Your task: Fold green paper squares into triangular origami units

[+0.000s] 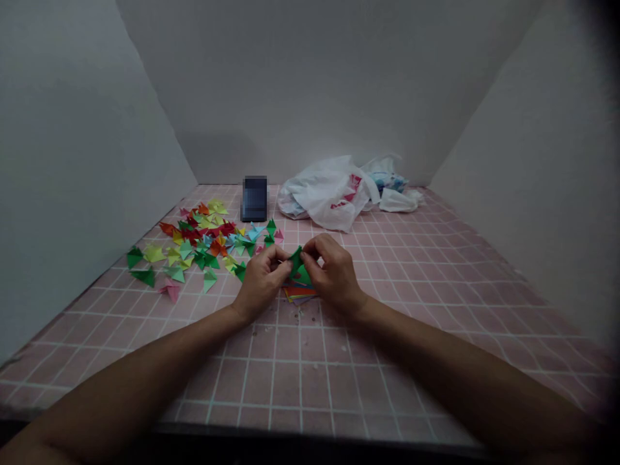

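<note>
Pale grey walls [310, 84] close off 3 sides of a pink tabletop [436, 310] patterned with a white grid, and the light is dim. Near the middle, 2 bare hands meet over a small folded green paper [296, 259]. The left hand [264, 278] is mostly closed, its thumb and curled forefinger pinching the paper from its side; the right hand [334, 274] is curled too, its thumb and fingertips nipping the opposite edge. Gripping at 2 sides probably steadies so small a piece and leaves the thumbs free to press its creases, though the fingers hide much of the fold.

Just below the hands lies a stack of coloured sheets [301, 294], orange, yellow and blue edges fanned out toward the person, presumably there to be within easy reach. More green shows above those edges; whether it is the top sheet or part of the held piece, I cannot tell.

Off to the left, folded paper pieces [208, 257] in red, yellow, green, blue and pink spread loosely, likely kept aside so the middle has working room. Farther back stand a dark, blurred-out rectangular object [254, 200] and a crumpled white plastic bag [324, 190] with red print, both well clear of the elbows.
</note>
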The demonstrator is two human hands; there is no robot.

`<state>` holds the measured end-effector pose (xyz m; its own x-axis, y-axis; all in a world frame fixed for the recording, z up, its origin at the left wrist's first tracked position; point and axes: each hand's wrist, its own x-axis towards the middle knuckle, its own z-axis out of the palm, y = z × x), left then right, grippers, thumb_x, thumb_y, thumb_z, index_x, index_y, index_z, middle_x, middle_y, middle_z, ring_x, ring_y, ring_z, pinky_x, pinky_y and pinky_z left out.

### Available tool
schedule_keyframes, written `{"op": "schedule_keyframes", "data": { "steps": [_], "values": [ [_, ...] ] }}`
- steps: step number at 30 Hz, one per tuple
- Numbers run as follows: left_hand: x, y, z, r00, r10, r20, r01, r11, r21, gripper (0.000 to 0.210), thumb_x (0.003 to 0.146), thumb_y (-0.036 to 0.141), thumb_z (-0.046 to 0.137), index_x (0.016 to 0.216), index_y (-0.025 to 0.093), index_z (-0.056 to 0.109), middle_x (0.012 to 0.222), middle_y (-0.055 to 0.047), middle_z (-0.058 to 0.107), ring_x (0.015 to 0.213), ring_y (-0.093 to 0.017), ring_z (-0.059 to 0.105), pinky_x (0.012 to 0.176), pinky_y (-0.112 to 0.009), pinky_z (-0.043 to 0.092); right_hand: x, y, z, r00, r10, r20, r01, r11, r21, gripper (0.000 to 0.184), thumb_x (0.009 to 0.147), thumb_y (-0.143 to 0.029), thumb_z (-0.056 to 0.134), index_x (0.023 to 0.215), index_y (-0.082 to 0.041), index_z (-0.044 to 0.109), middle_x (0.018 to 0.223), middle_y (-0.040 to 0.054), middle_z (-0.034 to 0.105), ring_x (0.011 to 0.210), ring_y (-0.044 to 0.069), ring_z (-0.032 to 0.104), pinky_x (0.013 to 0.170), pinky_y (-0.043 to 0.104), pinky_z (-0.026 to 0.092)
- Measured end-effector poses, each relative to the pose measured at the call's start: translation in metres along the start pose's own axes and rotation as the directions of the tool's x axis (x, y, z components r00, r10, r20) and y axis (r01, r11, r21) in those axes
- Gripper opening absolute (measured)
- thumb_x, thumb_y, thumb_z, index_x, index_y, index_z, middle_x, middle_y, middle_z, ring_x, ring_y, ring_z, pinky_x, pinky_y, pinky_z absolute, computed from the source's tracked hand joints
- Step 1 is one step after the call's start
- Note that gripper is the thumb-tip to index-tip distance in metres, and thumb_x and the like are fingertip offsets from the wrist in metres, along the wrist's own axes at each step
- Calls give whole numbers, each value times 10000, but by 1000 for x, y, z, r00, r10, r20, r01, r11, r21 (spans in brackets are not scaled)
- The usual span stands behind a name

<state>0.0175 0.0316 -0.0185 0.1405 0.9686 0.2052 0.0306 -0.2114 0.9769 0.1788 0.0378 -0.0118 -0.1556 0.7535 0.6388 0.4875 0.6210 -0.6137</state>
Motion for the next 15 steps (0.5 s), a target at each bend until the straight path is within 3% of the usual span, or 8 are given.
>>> {"op": "schedule_keyframes", "data": {
  "steps": [6, 15],
  "values": [
    [-1, 0, 0, 1000, -13, -15, 13, 1000, -15, 146, 777, 298, 698, 780, 170, 627, 720, 13, 596, 633, -124, 617, 586, -252, 587, -1, 0, 0, 998, -63, -21, 63, 998, -8, 158, 877, -114, 532, 771, -226, 498, 773, 32, 543, 732, 193, 527, 679, 335, 411],
    [1, -2, 0, 996, -88, 6, 87, 975, -204, 265, 778, 377, 747, 850, 174, 593, 765, 13, 646, 686, -135, 680, 664, -281, 613, -3, -3, -3, 970, -243, -19, 243, 970, 19, 164, 963, -153, 492, 829, -235, 538, 843, 61, 614, 836, 223, 569, 778, 380, 462]
  ]
}}
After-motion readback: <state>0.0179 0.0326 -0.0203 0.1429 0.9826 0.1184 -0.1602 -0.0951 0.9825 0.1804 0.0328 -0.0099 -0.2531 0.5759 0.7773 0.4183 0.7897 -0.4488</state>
